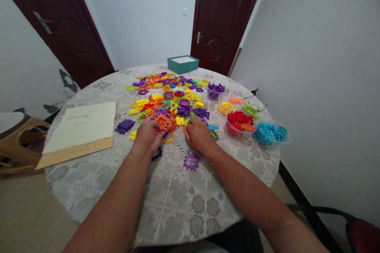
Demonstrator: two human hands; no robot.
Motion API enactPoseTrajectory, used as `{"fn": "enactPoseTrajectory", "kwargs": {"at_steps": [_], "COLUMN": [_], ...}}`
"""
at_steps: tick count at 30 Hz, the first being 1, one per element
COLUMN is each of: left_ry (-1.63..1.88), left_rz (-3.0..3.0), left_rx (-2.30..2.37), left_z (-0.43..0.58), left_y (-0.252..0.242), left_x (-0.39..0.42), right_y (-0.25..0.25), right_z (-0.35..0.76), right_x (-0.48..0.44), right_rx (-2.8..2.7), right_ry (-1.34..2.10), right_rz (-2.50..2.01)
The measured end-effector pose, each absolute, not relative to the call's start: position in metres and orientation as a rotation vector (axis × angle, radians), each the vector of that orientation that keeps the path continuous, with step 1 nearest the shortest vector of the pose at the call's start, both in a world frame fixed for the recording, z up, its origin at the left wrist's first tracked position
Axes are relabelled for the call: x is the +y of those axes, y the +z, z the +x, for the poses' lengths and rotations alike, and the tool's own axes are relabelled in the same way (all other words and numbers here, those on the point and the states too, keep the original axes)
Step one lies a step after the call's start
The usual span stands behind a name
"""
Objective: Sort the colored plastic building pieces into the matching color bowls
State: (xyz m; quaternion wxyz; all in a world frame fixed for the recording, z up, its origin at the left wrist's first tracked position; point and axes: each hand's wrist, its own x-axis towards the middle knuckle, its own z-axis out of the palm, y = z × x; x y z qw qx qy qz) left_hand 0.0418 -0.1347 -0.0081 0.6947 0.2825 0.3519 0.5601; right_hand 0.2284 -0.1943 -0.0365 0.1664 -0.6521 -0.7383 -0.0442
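Observation:
My left hand (150, 133) is closed around orange interlocking plastic pieces (162, 121), at the near side of a mixed heap. To its right, my right hand (196, 133) reaches into the heap's near edge with fingers curled down; what they touch is hidden under the hand. The heap of colourful building pieces (175, 106) spreads away from me in yellow, purple, red, green and orange. A purple square window piece (191, 162) and a grey piece (184, 146) lie just below my right hand. Dark purple gear-edged pieces (125, 126) lie left of my left hand.
Clear tubs of sorted pieces stand on the right: purple (216, 91), yellow (226, 107), green (250, 109), red (240, 123) and blue (270, 133). A teal box (183, 64) sits at the back. An open folder (80, 126) lies on the left of the round table (97, 189).

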Motion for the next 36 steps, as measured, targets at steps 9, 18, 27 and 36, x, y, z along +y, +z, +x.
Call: {"fn": "enactPoseTrajectory", "kwargs": {"at_steps": [9, 18, 27, 36], "left_ry": [1.168, 1.204, 1.042, 0.947], "left_rz": [0.587, 0.54, 0.67, 0.809], "left_rx": [0.764, 0.744, 0.73, 0.68], "left_z": [0.039, 0.034, 0.048, 0.055], "left_y": [-0.007, -0.001, -0.009, -0.009], "left_x": [-0.138, -0.134, -0.146, -0.155], "right_y": [-0.044, -0.043, -0.033, -0.04], "right_z": [0.244, 0.247, 0.238, 0.229], "right_x": [-0.187, -0.184, -0.191, -0.196], "right_rx": [-1.332, -0.925, -1.091, -1.394], "right_ry": [0.606, 0.923, 1.071, 0.972], "right_rz": [-1.468, -1.249, -1.143, -1.253]}}
